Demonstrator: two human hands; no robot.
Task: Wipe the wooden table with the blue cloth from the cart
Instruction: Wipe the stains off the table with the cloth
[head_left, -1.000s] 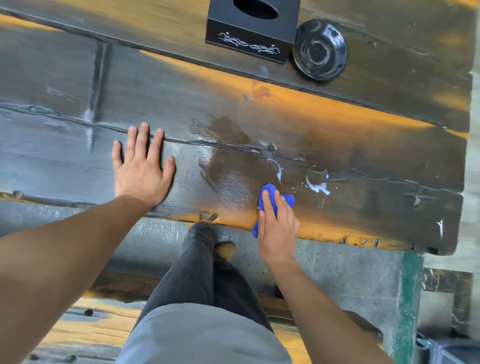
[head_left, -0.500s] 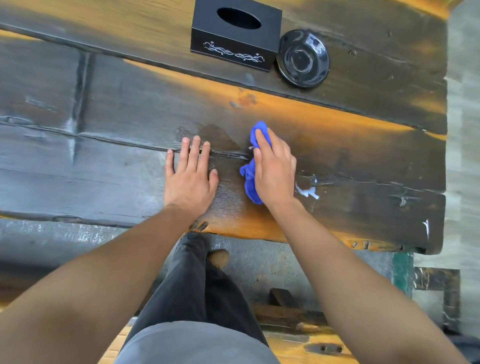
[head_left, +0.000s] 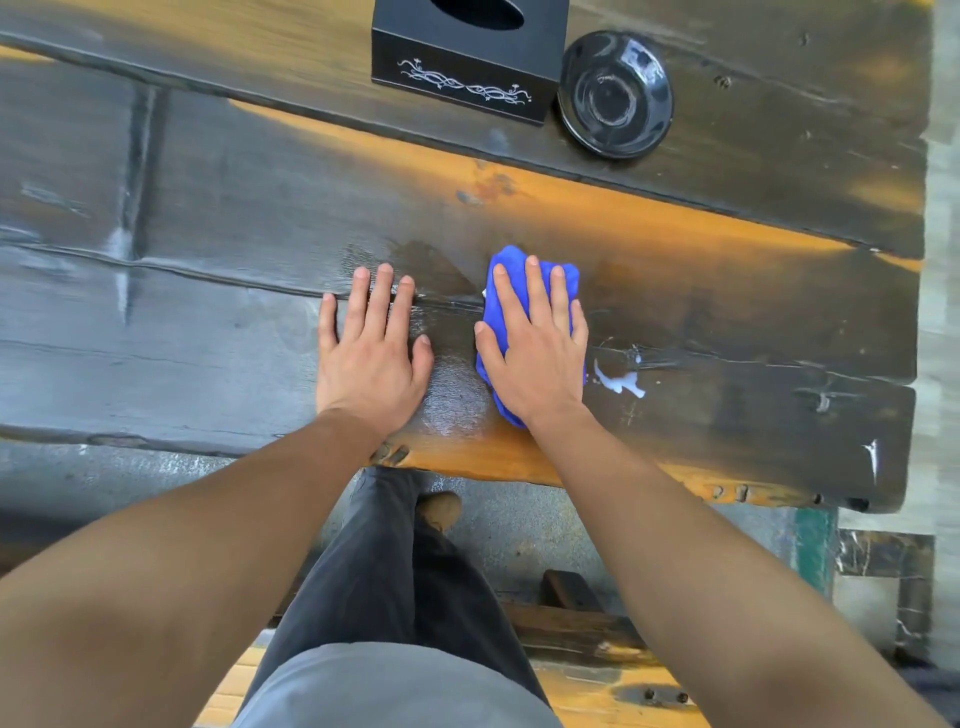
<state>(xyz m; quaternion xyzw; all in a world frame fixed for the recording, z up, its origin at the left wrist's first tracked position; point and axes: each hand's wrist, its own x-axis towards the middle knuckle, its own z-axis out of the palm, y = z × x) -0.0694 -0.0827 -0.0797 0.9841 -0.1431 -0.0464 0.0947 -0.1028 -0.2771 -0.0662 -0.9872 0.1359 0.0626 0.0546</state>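
Note:
The dark, worn wooden table (head_left: 208, 322) fills the upper part of the head view, with orange bare wood along its near edge. My right hand (head_left: 537, 353) presses flat on the bunched blue cloth (head_left: 511, 265), which shows past the fingertips and below the palm. My left hand (head_left: 371, 353) lies flat on the table just left of it, fingers apart, holding nothing. A wet sheen (head_left: 454, 395) lies between the two hands. A small white smear (head_left: 621, 382) sits just right of the cloth.
A black tissue box (head_left: 467, 67) with a white pattern and a black saucer (head_left: 615, 93) stand at the far middle of the table. The table's right end (head_left: 919, 312) is near. My leg and shoe (head_left: 439, 512) are below the near edge, above a wooden bench.
My right hand has slid the cloth from the near edge up onto the table's middle. My left hand has moved right, close beside the cloth, and stayed flat.

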